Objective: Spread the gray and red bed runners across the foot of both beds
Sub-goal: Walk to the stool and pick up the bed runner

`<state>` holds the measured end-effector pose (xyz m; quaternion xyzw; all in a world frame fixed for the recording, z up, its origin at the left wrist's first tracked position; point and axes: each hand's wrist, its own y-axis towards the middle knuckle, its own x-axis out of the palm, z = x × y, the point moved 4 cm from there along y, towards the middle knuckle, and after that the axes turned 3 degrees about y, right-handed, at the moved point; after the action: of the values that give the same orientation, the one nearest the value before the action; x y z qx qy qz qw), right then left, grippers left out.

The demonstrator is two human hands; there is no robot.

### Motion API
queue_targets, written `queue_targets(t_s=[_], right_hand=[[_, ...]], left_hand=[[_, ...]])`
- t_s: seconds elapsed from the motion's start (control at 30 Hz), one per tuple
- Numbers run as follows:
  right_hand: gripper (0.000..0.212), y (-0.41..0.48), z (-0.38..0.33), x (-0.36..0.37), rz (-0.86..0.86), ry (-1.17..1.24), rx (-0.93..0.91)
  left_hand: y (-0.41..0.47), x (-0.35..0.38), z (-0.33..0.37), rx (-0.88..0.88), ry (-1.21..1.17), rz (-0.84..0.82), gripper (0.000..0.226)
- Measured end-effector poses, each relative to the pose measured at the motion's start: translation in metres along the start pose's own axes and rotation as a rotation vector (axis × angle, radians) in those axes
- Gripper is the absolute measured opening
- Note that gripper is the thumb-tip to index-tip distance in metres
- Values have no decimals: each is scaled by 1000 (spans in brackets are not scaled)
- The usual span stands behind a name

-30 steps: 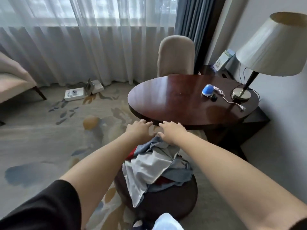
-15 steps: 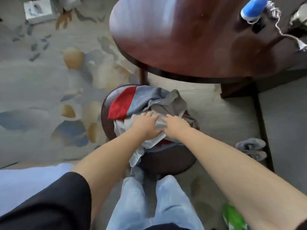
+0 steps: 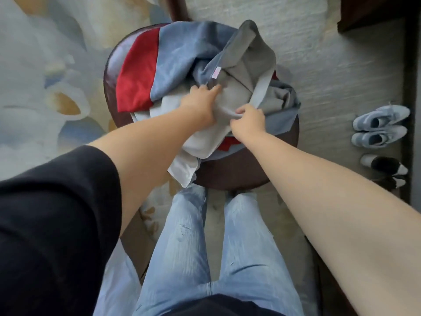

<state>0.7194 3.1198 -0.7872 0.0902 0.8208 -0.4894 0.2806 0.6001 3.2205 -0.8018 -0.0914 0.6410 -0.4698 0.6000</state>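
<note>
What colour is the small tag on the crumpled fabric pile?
Pink, on the small sewn-in tag; head view.

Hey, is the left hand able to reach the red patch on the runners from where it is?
Probably yes. The left hand rests on the runners heaped on the stool, and the red patch lies uncovered just beside it, with nothing between them. The right hand pinches gray cloth on the other side.

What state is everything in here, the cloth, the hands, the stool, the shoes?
Bed runners: crumpled in a heap on the stool, not spread.
Left hand: fingers pressed into the gray fabric.
Right hand: closed, pinching a gray fold.
Stool: upright, mostly covered.
Sneakers: paired, on the floor beside the stool.
</note>
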Motion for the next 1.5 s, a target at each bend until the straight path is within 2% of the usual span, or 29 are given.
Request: queue_targets(t_s=[0.07,0.1,0.13,0.23,0.33,0.4,0.47,0.5,0.57,0.67,0.73,0.8,0.9,0.93,1.03,1.1,1.17,1.23,1.27,1.4,1.5], right_hand=[[31,-1,2,-4,70,83,-70],[36,-5,2,-6,91,109,-95],[40,-10,-1,-6,100,127,-127],[43,-40,-26,-5,54,120,-307],[33,-79,-62,-7,14,35,-487],[23,-106,-88,-15,31,-59,-574],[23,-135,-113,-27,74,-172,-734],[23,-151,-124,-36,103,-233,-848],[20,-189,-148,-53,125,-336,-1119],[20,-253,-178,-71,4,-559,-1551],[17,-290,-189,-74,-83,-722,-1764],[10,-323,-193,-76,-100,-818,-1862],[10,-356,-188,-79,-103,-717,-1943],[15,-364,-188,-80,-66,-721,-1950],[53,-391,-195,-77,55,-869,-1914],[64,-418,-206,-70,39,-832,-1884],[59,-448,-216,-52,-43,-797,-1806],[59,-484,-218,-25,-54,-827,-1892],[54,-506,-216,-10,-31,-863,-1947],[41,-608,-194,53,30,-1120,-2182],[43,-691,-174,89,54,-1145,-2355]], left_hand=[[4,0,1,25,-63,72,36],[2,1,0,26,-77,90,20],[-2,1,-2,30,-100,97,13],[-23,-6,-2,62,-209,113,17],[-58,-25,2,101,-306,152,28],[-88,-46,-4,71,-380,272,38],[-122,-73,-14,78,-405,450,60],[-139,-88,-19,120,-323,514,72],[-167,-113,-23,249,-51,565,80],[-198,-136,-30,418,181,442,63],[-219,-142,-34,414,258,353,56],[-246,-146,-37,300,227,310,40],[-303,-147,-51,2,151,351,26],[-327,-144,-57,-101,84,406,28],[-403,-125,-64,-340,-36,586,42],[-449,-108,-63,-487,-198,674,47],[-495,-92,-59,-620,-333,773,60],[-546,-72,-57,-732,-437,859,72],[-572,-59,-55,-768,-477,902,71],[-682,1,-52,-910,-517,1066,42],[-772,38,-48,-991,-505,1187,40]])
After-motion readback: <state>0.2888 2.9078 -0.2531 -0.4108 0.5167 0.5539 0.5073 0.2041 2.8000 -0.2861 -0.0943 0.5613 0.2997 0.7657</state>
